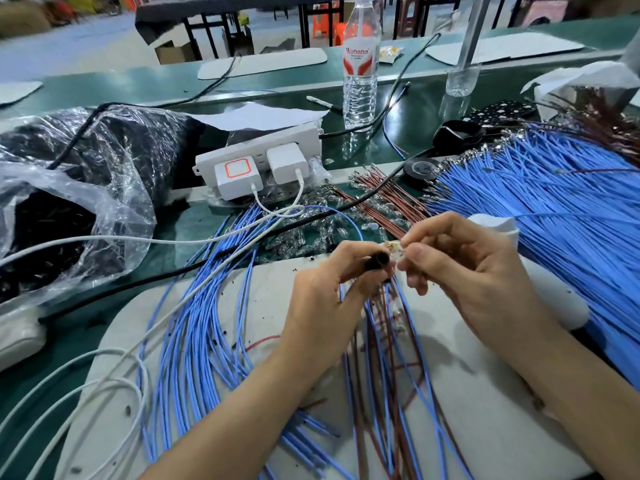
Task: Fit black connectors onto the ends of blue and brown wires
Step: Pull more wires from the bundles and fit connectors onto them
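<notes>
My left hand (323,299) grips a black connector (378,260) between thumb and fingers above the white work mat (485,403). My right hand (464,268) pinches a small clear terminal (394,244) with a metal tip, right beside the connector's open end. One blue wire (349,221) loops up and back from the fingers. Blue and brown wires (388,341) hang down from both hands onto the mat. A big heap of blue wires (554,209) lies at the right, brown wires (388,199) behind the hands, more blue wires (194,323) at the left.
A white power strip (259,161) with two chargers stands behind, its white cables (138,240) crossing the table. A plastic bag of black parts (69,188) fills the left. A water bottle (360,64) stands at the back. Small clear terminals (311,233) are strewn ahead of the mat.
</notes>
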`<state>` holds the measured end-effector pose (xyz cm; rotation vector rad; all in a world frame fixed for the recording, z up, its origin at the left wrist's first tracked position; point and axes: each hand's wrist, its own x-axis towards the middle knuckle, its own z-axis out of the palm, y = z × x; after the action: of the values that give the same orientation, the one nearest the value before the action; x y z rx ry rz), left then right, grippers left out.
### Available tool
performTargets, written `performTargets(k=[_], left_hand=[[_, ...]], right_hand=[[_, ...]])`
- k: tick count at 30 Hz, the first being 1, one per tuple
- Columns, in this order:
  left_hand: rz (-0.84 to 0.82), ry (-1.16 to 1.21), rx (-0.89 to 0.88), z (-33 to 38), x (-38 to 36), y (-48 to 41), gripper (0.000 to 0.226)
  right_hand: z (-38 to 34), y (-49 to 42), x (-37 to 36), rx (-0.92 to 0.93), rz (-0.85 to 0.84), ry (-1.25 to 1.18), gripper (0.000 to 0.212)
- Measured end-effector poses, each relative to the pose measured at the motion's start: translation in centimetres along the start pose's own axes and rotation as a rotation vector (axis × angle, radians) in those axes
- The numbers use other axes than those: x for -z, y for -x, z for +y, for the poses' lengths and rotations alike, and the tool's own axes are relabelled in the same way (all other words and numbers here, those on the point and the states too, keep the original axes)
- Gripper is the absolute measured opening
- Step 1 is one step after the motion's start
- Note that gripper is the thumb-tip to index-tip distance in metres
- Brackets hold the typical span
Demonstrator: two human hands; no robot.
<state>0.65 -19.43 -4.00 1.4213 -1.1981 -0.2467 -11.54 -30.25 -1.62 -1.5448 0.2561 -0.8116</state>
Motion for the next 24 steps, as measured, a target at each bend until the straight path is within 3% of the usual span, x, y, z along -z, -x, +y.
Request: performTargets(k=[4,7,15,21,24], left_hand=[[-0.017,0.031,-0.003,-0.28,0.03,0.06,0.028],[-0.022,0.040,0.001,-0.29,0.02,0.12,0.028],[-0.016,-0.035,-0.062,-0.32,-0.02,0.23,0.030],[-0.033,-0.148,-0.111,-0.70,0.27,0.10,0.021],[-0.050,-0.196,-0.129,-0.67,0.23,0.02,0.021]], right_hand=[[0.10,0.26,-0.22,-0.008,-0.007,0.008,0.018],[-0.09,0.43,-0.52,0.011,-0.003,0.029,0.003],[0.05,0.56,-0.45,0.026,0.013,0.124,0.002],[0.09,0.39,-0.28,0.229,-0.023,0.563,0.010],[0.20,0.22,0.18,0.196,-0.021,0.572,0.009]])
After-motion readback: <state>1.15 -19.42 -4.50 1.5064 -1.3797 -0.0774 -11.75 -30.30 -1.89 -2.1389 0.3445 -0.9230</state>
